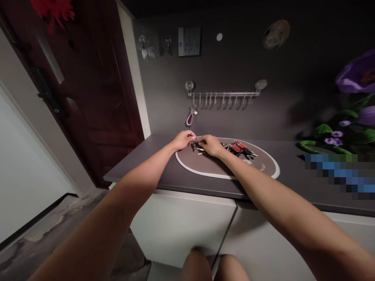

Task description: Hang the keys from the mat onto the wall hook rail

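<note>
Between my two hands, just above a brown oval mat (205, 168) with a white rim, is a small bunch of keys (194, 146). My left hand (184, 139) pinches the bunch near its top from the left. From the right, my right hand (211, 145) has its fingers bent together at the same keys; its fingertips are partly hidden. More keys (236, 147), some with red and black parts, lie in a pile on the mat, right of my right hand. A pink-strapped key ring (191, 115) hangs from the leftmost hook of the wall rack (224, 94).
The dark countertop (140, 164) sits on white cabinets (184, 222). Purple artificial flowers (356, 74) with green stems stand at the right, beside a blurred-out blue patch. A dark red door (88, 78) is at the left. Wall switches (190, 41) are above the rack.
</note>
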The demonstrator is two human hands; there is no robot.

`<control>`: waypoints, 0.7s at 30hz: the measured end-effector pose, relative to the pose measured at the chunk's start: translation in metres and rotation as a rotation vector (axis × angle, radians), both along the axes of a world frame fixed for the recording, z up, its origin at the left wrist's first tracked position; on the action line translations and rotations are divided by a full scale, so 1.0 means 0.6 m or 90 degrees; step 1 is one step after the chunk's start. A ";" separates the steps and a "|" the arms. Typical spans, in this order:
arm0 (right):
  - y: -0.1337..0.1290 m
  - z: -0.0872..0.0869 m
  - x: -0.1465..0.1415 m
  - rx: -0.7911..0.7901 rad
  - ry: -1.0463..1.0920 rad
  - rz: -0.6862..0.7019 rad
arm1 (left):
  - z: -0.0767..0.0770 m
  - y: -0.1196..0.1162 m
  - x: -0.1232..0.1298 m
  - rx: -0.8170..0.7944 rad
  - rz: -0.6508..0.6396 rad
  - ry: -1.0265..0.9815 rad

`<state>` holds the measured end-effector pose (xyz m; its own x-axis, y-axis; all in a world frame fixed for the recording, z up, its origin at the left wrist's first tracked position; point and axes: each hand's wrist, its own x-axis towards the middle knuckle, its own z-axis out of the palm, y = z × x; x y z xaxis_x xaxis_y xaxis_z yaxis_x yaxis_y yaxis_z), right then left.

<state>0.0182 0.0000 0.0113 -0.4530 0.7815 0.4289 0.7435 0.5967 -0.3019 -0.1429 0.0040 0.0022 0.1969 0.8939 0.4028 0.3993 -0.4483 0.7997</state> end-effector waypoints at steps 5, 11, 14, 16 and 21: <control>-0.005 0.004 -0.001 -0.001 0.055 0.012 | 0.003 0.000 0.003 -0.038 -0.029 -0.111; -0.004 0.006 -0.003 -0.028 0.196 0.025 | 0.011 -0.005 0.008 -0.050 -0.039 -0.207; -0.002 0.006 -0.005 -0.053 0.293 0.049 | 0.014 -0.006 0.009 -0.054 -0.044 -0.236; -0.003 0.006 -0.006 -0.065 0.339 0.064 | 0.015 -0.007 0.010 -0.055 -0.044 -0.245; -0.006 0.008 -0.005 -0.070 0.353 0.066 | 0.015 -0.009 0.011 -0.044 -0.056 -0.238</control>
